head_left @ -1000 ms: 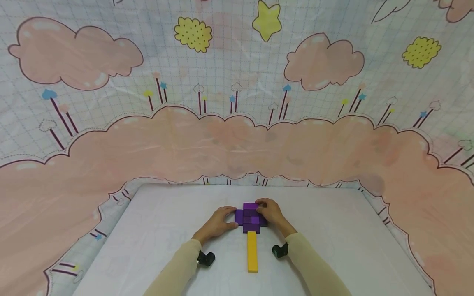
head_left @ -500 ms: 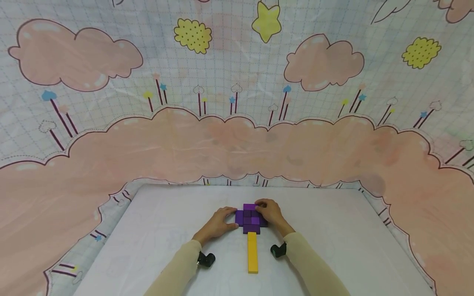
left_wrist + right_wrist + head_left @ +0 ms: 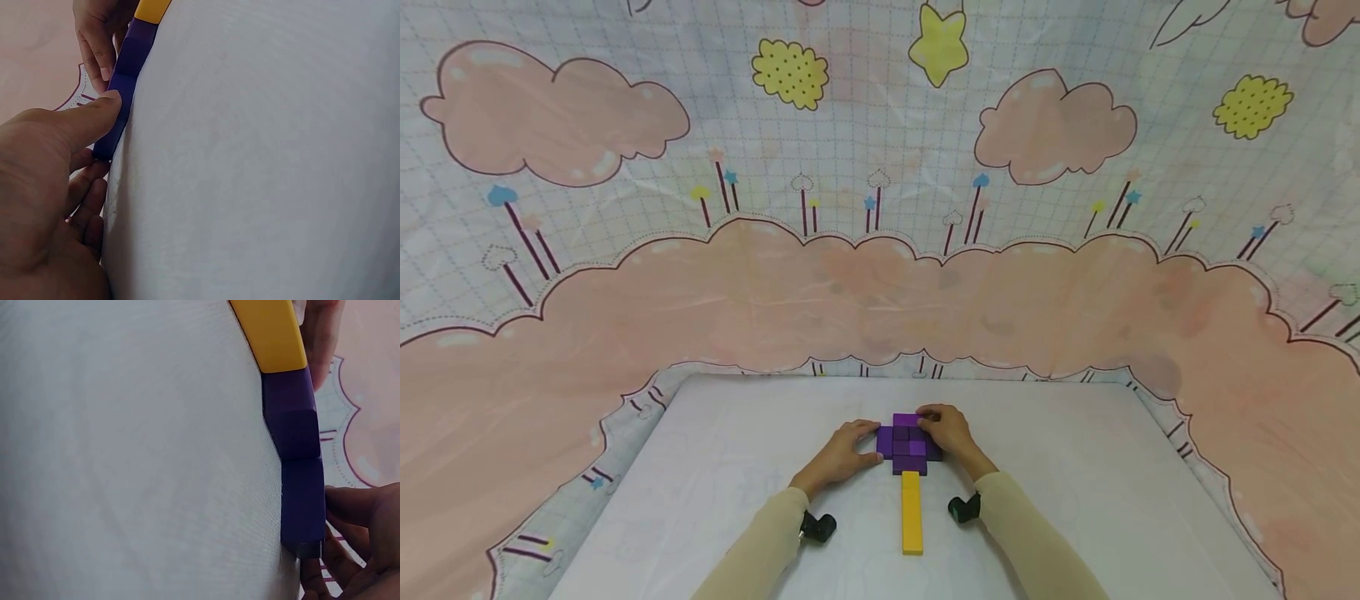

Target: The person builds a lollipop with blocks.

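Observation:
Purple blocks [image 3: 909,463] lie on the white table in a cross-like cluster, with a long yellow block [image 3: 912,512] running from its near side like a stem. My left hand [image 3: 838,454] holds the leftmost purple block [image 3: 120,103], thumb at its near end and fingers at the far end. My right hand [image 3: 951,432] is at the cluster's right and back side, its fingertips on the purple blocks there and partly covering the right one [image 3: 303,500]. The yellow block meets the purple ones end-on in the right wrist view.
The white tabletop [image 3: 700,500] extends around both arms. Behind it hangs a cloth [image 3: 865,292] printed with clouds and stars. Dark wrist cameras [image 3: 817,527] sit on both sleeves [image 3: 752,542].
The right wrist has shifted very slightly to the left. The hands stay at the same blocks, and the cluster and yellow block keep their arrangement.

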`<state>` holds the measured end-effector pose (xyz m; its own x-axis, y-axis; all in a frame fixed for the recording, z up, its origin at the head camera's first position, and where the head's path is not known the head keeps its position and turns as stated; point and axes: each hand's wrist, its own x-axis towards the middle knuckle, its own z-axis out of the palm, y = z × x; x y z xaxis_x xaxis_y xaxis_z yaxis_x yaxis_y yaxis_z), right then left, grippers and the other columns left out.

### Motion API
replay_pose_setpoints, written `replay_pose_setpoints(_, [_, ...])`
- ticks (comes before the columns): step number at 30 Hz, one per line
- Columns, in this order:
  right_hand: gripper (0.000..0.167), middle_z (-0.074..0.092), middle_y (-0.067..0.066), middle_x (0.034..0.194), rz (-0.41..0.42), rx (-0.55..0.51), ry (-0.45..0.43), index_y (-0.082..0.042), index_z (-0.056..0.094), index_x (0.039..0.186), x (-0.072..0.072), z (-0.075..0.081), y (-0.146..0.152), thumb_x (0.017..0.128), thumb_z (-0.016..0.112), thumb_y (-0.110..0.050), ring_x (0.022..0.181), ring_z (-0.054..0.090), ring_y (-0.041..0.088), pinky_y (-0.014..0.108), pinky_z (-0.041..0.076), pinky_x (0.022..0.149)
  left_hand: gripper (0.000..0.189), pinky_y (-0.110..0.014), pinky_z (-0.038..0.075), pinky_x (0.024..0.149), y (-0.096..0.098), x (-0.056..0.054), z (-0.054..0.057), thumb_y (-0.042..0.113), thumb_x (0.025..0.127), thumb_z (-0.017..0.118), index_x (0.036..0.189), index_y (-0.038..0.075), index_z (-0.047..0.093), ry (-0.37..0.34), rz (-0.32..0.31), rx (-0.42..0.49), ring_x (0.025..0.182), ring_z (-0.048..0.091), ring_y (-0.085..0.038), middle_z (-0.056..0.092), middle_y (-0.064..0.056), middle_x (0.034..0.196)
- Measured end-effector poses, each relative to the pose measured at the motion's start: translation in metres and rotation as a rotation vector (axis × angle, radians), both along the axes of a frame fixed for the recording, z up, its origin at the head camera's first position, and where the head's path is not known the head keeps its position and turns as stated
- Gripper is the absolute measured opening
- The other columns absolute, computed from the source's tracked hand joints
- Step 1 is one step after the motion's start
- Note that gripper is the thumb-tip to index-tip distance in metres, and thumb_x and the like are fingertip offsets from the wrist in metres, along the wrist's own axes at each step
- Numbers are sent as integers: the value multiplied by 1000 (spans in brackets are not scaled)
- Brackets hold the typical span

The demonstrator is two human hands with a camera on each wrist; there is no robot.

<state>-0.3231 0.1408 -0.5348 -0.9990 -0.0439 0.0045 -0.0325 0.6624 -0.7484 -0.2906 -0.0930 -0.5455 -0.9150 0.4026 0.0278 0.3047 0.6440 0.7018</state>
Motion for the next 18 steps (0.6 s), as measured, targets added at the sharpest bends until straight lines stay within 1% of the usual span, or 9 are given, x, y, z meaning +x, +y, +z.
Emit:
replay_pose_setpoints(6, [22,72,11,111,4,-27,-7,-11,73,114,0,-1,1,93,65,-15,100,63,25,47,52,96,60,-58,33,116,0,1,1,32,89,72,141,10,53,7,3,4,139,41,-38,51,-11,146])
replay_pose_setpoints(12, [26,68,10,122,-15,-114,-68,-12,69,121,-4,-4,6,97,60,-17,112,62,27,49,48,105,60,-58,34,115,-2,0,2,33,88,73,141,10,53,16,7,-2,138,42,-37,52,-11,145])
replay_pose_setpoints(16, [27,68,10,122,-24,-145,-87,-13,68,123,-4,-5,9,98,59,-19,111,61,27,48,49,105,66,-58,34,115,-4,1,1,33,87,74,143,10,50,17,2,2,138,42,-39,51,-12,146])
replay_pose_setpoints(18, [27,68,10,121,-20,-147,-74,-12,68,123,-2,-4,11,98,59,-19,109,61,26,47,51,103,70,-59,33,115,-5,2,1,34,86,75,146,10,47,9,2,7,139,40,-40,49,-13,147])
